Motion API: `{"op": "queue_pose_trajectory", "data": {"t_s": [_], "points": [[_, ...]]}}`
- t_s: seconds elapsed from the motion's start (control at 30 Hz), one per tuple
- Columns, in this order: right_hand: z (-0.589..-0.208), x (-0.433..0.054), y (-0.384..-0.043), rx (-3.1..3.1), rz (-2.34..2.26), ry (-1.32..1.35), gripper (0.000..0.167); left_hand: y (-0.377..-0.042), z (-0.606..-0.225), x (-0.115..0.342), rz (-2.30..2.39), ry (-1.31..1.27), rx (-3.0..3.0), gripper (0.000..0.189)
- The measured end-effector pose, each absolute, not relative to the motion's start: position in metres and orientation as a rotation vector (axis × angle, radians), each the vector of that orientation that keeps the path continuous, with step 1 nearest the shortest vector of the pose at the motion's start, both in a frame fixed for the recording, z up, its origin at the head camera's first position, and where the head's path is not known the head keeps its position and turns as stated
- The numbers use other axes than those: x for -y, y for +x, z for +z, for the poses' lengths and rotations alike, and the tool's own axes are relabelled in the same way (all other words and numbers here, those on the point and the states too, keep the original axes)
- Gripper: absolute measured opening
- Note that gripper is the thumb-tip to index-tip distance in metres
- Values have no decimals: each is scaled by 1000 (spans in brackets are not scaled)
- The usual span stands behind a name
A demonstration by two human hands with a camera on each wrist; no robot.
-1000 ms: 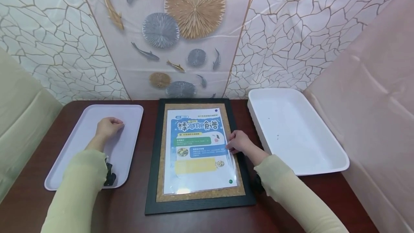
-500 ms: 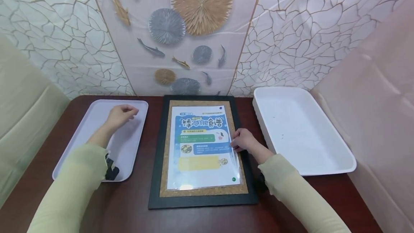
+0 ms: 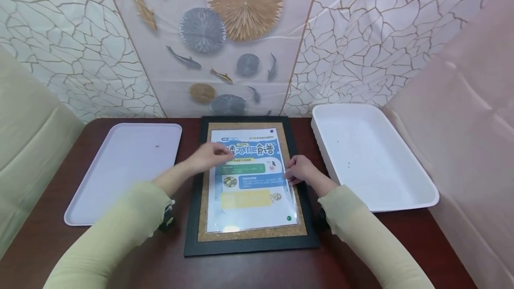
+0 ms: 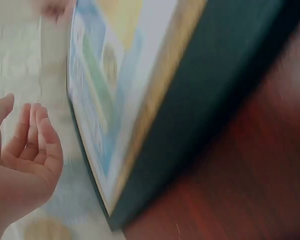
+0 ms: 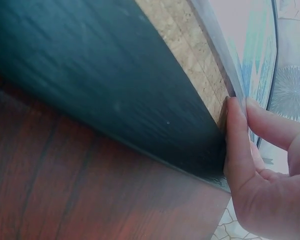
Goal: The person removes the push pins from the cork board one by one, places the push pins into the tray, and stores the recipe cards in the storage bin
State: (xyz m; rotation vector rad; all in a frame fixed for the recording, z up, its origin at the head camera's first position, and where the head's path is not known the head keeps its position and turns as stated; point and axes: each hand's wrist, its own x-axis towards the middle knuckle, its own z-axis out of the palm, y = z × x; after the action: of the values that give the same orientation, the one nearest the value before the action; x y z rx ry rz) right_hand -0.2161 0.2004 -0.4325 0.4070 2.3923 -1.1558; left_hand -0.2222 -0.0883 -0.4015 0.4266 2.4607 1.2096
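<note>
A laminated poster [image 3: 249,213] with blue, green and yellow panels lies on a cork board [image 3: 257,236] in a dark frame [image 3: 252,249]. My right hand [image 3: 302,171] pinches the poster's right edge between thumb and fingertips, and the right wrist view shows that edge lifted off the cork. Over the upper left of the poster is my left hand [image 3: 210,154], fingers bent. In the blurred left wrist view its thumb [image 4: 2,107] stands a little apart from the fingers, and I cannot tell whether something tiny is between them. A purple dot [image 3: 271,131] and a green dot [image 3: 289,218] mark the right corners.
To the left lies a flat pale tray [image 3: 124,155] with a small red speck [image 3: 157,146] on it. At the right stands a deep white tray [image 3: 375,159] with a few dark specks. Patterned wall covering [image 3: 245,75] rises behind the dark red table [image 3: 241,273].
My left hand has left the pale tray and moved right, over the poster, uncovering the red speck. My right hand keeps its pinch on the poster's right edge.
</note>
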Motion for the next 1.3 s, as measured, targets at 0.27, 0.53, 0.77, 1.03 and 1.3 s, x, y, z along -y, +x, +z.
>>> {"op": "queue_pose_trajectory", "data": {"t_s": [0.27,0.53,0.77,1.03,1.3], "points": [[-431,-200,-216,-2385,-1155,415,24,-196,-415,30,1151,681,-2283,26],[-433,-202,-215,-2370,-1174,408,24,-172,-432,-15,1053,855,-2128,15],[-432,-202,-215,-2367,-1208,394,24,-157,-441,-40,1021,973,-2115,10],[-430,-202,-216,-2355,-1222,386,25,-149,-441,-54,840,1046,-2286,4],[-430,-202,-216,-2353,-1212,396,24,-145,-440,-59,756,1053,-2357,8]]}}
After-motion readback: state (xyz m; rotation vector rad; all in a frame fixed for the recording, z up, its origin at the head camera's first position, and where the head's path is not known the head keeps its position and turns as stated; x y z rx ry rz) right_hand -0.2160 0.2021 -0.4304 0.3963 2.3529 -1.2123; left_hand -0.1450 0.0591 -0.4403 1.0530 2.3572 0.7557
